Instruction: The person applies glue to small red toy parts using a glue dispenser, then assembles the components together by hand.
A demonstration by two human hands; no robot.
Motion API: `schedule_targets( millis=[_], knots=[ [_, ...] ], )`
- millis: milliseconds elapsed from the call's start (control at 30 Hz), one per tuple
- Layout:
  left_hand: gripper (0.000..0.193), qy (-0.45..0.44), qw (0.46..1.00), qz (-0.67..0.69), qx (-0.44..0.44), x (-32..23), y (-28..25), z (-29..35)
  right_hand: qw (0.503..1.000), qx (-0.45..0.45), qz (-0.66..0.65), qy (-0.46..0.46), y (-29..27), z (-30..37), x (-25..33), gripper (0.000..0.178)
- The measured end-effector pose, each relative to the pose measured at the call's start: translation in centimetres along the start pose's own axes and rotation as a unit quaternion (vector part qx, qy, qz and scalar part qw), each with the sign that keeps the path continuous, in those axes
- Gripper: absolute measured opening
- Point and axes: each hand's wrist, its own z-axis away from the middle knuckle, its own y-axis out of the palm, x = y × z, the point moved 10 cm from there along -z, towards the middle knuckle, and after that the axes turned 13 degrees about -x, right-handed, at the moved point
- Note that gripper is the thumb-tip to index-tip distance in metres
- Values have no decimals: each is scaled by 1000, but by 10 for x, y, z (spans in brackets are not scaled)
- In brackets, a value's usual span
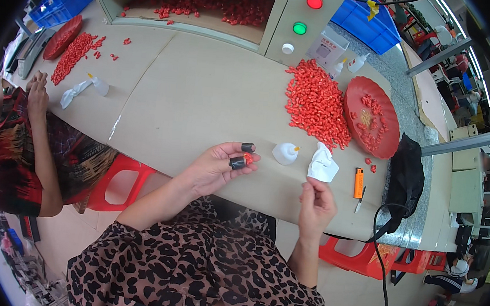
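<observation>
My left hand pinches a small glossy red piece between thumb and finger, both tips wrapped in black covers. To its right, my right hand has thumb and fingertips pressed together at the lower edge of a folded white tissue. Whether it grips the tissue or something tiny, I cannot make out. Between the hands and slightly beyond them stands a white squeeze bottle with a yellow tip. A large heap of similar red pieces lies farther off, against a red scalloped dish holding more of them.
An orange lighter and a thin pointed tool lie at the right, near a black bag. A metal box with lit buttons holds red pieces at the back. On the left, a co-worker's arm rests by another pile.
</observation>
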Motion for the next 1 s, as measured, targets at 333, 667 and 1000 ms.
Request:
schedule_targets(
  millis=[333, 667, 1000],
  knots=[
    [16, -36, 997, 6, 65, 14, 11, 9, 990, 72, -58, 104, 42, 8, -4, 23],
    [11, -88, 989, -59, 101, 27, 22, 13, 952, 265, -125, 92, 89, 36, 9, 22],
    [12, 66, 983, -169, 37, 13, 20, 12, 891, 193, -232, 338, 85, 48, -24, 13]
  ],
)
